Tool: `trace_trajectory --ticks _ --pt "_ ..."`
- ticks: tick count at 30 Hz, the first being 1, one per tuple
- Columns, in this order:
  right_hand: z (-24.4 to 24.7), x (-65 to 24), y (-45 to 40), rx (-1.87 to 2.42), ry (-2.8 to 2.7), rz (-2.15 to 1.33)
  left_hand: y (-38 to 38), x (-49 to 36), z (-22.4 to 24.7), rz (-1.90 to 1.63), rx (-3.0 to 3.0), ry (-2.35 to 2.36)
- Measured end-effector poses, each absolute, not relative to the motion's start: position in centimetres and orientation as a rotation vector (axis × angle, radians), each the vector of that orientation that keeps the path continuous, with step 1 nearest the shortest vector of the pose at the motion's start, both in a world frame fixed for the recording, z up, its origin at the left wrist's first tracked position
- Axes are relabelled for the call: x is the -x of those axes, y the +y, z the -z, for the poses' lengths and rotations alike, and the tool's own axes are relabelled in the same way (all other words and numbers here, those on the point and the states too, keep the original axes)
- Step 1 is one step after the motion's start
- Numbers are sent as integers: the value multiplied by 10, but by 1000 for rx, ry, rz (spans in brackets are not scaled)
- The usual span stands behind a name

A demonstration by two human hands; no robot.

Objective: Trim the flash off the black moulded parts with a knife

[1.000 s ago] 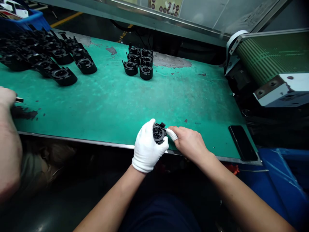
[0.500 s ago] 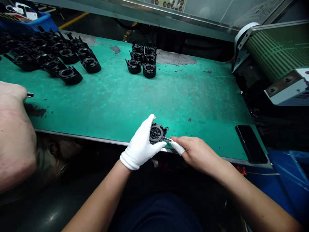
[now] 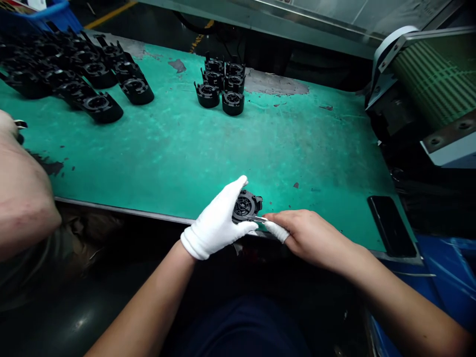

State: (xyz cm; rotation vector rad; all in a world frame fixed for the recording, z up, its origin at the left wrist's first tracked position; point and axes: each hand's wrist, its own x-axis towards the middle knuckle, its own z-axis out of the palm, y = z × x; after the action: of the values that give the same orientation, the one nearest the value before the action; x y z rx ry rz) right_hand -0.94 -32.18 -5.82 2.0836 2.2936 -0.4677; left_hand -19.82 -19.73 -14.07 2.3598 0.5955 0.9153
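Observation:
In a white glove, my left hand (image 3: 219, 218) is closed around the left side of a round black part (image 3: 243, 205) at the front edge of the green table (image 3: 178, 163). The part shows a ringed face with a small hub. My right hand (image 3: 297, 228), bare except for a white cover on the thumb, pinches a thin metal tool (image 3: 256, 218). The tool's tip lies on the lower area of the part's face. The fingers of my left hand are partly hidden behind the part.
Several black housings (image 3: 233, 103) stand in two columns farther back, with a larger group (image 3: 100, 106) at the left. A phone (image 3: 391, 225) lies at the right edge. Another person's arm (image 3: 26, 193) reaches in at left. A green conveyor (image 3: 435, 74) stands at back right.
The camera view has shifted slightly. The black part has turned a little in my left hand, and the metal tool lies flatter across its lower edge. Both hands keep their holds.

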Motion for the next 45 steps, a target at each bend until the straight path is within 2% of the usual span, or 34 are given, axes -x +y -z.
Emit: trace_trajectory --ticks 8,16,18,20,22,24,26,28,30,33,35,38,41,43,45 --pt "62 9 -316 -2054 2250 257 -191 200 136 -856 -2379 541" --pt "30 0 -292 -1776 2382 496 -185 202 130 -794 -2380 505" --pt "31 -6 -295 -1851 2424 674 -186 202 132 -822 -2362 503" --pt "42 -11 -308 -2121 2423 928 -190 200 138 -919 -2332 556" --pt "60 -7 -328 -2538 2241 1302 -200 196 145 -1071 -2302 667" --pt "83 8 -349 -2809 1827 1857 -211 193 152 -1185 -2283 783" --pt "103 32 -365 -2797 1448 2389 -220 191 156 -1210 -2282 848" --pt "116 58 -370 -2685 1251 2732 -224 191 158 -1189 -2283 869" --pt "122 77 -368 -2596 1165 2918 -225 193 158 -1168 -2274 864" --pt "119 92 -363 -2561 1143 3015 -221 194 158 -1142 -2263 858" --pt "110 98 -364 -2462 1364 2973 -220 195 157 -1141 -2280 859" --pt "96 111 -368 -2075 1744 2957 -219 194 158 -1137 -2304 879" --pt "96 124 -368 -1870 1301 3373 -220 194 164 -1216 -2282 939" --pt "106 128 -366 -1949 845 3611 -221 193 170 -1307 -2266 974" --pt "118 128 -362 -2114 576 3703 -222 192 174 -1381 -2258 998"
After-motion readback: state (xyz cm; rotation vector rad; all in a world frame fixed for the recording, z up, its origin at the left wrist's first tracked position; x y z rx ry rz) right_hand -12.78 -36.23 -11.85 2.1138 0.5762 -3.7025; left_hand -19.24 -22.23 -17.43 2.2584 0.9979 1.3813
